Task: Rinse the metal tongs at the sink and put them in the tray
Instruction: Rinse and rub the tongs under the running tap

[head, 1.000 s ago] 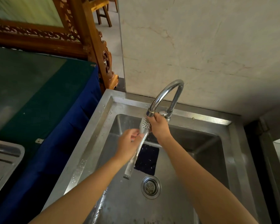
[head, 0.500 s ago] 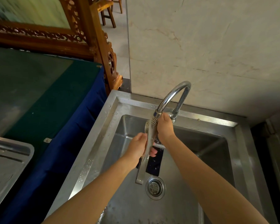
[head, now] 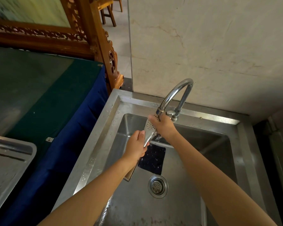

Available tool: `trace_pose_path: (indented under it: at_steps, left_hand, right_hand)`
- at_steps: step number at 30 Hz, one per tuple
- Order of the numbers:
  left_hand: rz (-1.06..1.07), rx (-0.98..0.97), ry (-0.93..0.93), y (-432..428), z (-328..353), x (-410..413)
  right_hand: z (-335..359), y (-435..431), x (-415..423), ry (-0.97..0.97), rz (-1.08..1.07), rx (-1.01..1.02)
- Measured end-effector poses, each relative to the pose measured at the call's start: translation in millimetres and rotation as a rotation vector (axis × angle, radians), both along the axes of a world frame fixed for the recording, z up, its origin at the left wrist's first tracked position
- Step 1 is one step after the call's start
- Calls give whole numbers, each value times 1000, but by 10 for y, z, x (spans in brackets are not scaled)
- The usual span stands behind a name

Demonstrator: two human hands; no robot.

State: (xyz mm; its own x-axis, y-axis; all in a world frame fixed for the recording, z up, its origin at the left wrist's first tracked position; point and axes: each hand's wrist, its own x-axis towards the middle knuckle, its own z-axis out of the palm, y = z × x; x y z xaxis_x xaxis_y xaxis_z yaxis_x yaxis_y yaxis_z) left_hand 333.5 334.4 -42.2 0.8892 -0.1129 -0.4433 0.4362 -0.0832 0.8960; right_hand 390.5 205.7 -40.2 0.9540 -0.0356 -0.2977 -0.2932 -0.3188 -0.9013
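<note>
Both the left hand (head: 136, 146) and right hand (head: 164, 126) grip steeply tilted tongs (head: 149, 130), perforated end up.

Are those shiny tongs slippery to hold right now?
Probably. The metal tongs are smooth steel with water running over them under the faucet, so wet fingers could slide. That may be why both the left hand and right hand grip them. They look stiff, not floppy, staying straight between the hands.

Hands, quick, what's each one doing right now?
Left hand: closed around the tongs mid-length.
Right hand: gripping the tongs' perforated end under the faucet.
</note>
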Motion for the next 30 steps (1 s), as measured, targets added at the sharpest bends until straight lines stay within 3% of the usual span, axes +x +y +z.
trace_pose_path:
  at_steps: [3,7,11,13,17,21,25,30]
  left_hand:
    - [10,-7,7,24,-5,17]
    - [-22,-78,28,-38,-1,11]
    - [-75,-113,5,-82,39,84]
    - [-104,-146,-4,-126,86,178]
    - [-58,-299,35,-348,175,407]
    - [23,-506,88,-597,219,540]
    - [132,-399,157,-773,242,626]
    - [4,-478,20,-771,255,675]
  right_hand:
    - [11,-2,-44,-54,125,-64]
    - [21,-25,8,-55,-162,-31]
    - [53,-108,-31,-104,-26,-399]
    - [98,-188,-98,-150,33,-437]
    - [19,-411,-403,-106,-170,-260]
    - [-279,-279,-946,86,-17,-37]
    - [-396,-116,-1084,139,-63,386]
    - [-387,-49,-1085,65,-186,413]
